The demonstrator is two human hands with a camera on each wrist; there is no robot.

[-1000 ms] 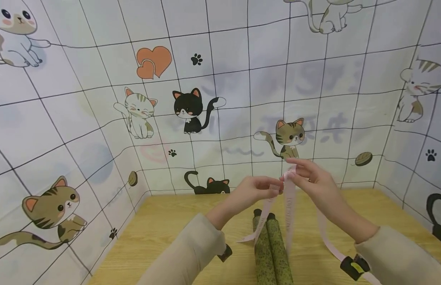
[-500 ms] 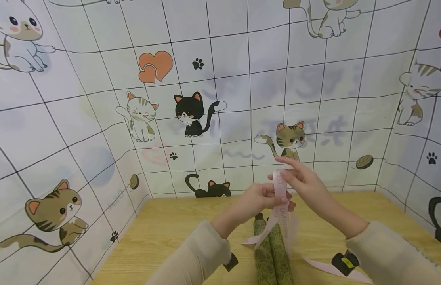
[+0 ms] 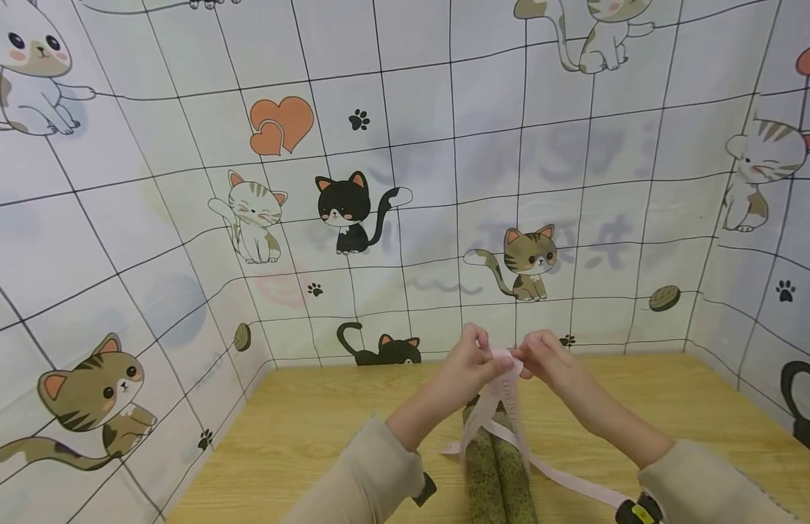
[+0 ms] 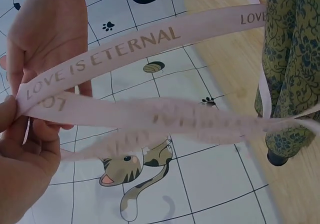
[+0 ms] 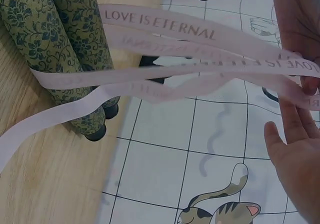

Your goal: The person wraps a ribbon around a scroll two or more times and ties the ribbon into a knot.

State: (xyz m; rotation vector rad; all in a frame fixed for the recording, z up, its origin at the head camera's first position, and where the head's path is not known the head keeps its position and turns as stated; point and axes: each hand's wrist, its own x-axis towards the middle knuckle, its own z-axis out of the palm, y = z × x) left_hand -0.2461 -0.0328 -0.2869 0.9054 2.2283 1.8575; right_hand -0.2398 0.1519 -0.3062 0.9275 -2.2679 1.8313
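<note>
A pink ribbon (image 3: 507,400) printed "LOVE IS ETERNAL" hangs in loops between both hands and two long rolls (image 3: 486,466) covered in green floral cloth. My left hand (image 3: 471,362) pinches the gathered loops between thumb and fingers. Close on its right, my right hand (image 3: 550,358) has its fingertips curled in on the same gathered ribbon. In the left wrist view, several ribbon (image 4: 125,54) strands run from the pinch toward the rolls (image 4: 290,59). One strand crosses over the rolls (image 5: 75,44) near their black ends in the right wrist view. The exact grip point is partly hidden by fingers.
The rolls lie on a light wooden table (image 3: 300,437). A ribbon tail trails right across it toward the right sleeve (image 3: 706,484). White grid cloth with cartoon cats (image 3: 346,211) stands behind and at both sides.
Both hands have come down and now meet at similar height above the rolls. The right hand has dropped from above the left one, and the ribbon loops are gathered at the fingertips.
</note>
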